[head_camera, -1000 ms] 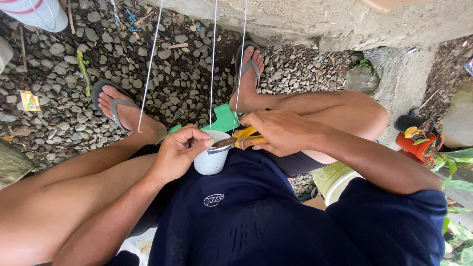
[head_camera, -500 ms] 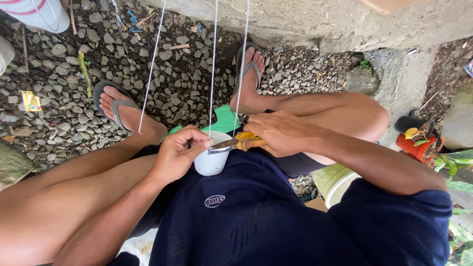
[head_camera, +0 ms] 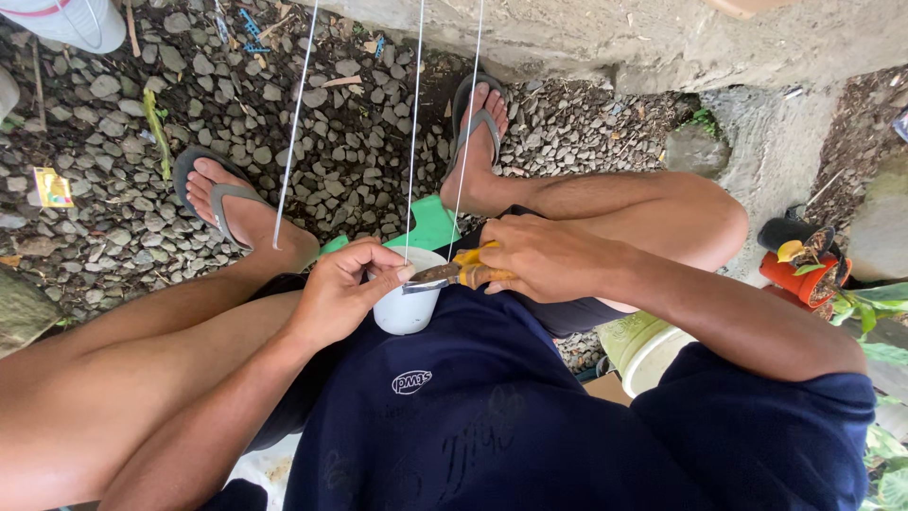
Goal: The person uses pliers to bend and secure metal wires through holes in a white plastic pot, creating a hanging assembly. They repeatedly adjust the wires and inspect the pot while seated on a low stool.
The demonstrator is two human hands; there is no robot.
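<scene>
At frame centre we see our left hand (head_camera: 342,289) pinching the small white cup (head_camera: 407,305) by its rim, our right hand (head_camera: 549,257) gripping yellow-handled pliers (head_camera: 454,274) at it, three white strings (head_camera: 413,132) rising

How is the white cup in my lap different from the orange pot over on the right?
The white cup sits between the knees, gripped at its rim by the left hand, while the orange pot stands untouched on the ground. The cup hangs on thin white strings; the pot has none. The pot holds a small plant; nothing shows in the cup, and the right hand holds pliers at its rim. Both are small, round containers.
</scene>
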